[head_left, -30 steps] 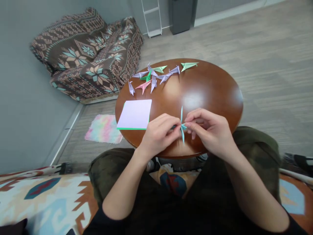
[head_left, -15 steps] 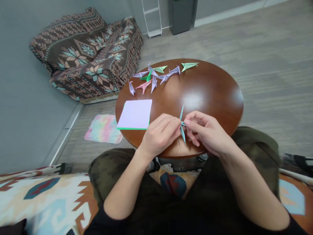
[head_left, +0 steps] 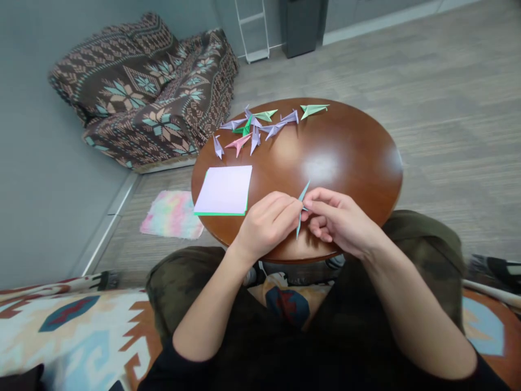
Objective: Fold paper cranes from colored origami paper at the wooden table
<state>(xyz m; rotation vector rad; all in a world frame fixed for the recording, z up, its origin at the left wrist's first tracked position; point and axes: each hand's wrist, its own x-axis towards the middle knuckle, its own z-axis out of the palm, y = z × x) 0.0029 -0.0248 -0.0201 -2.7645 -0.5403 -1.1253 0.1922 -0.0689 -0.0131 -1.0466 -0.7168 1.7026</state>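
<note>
Blue origami piece (head_left: 302,208) held between both hands, and I've got it just above the near part of the round wooden table (head_left: 350,146), one thin point aimed up and away, another aimed down toward me. Left hand (head_left: 266,225) comes in from the left, wrist low, fingers bunched and closed tight on the paper. Right hand (head_left: 340,220) meets it from the other side, forearm angled in, with the index finger and thumb narrowed to a pinch at the paper's middle and the other fingers curled beneath. Those fingertips cover the centre of the piece, so I can't make out its folds from here, and the left thumb is hidden too. Just beside the left hand lies a lilac paper sheet (head_left: 223,190) on a green one. Farther across the table sit a cluster of lilac, green and pink paper cranes (head_left: 254,129), with the front of a black top (head_left: 309,347) and olive camouflage trousers (head_left: 423,233) cut off at the bottom of the view
</note>
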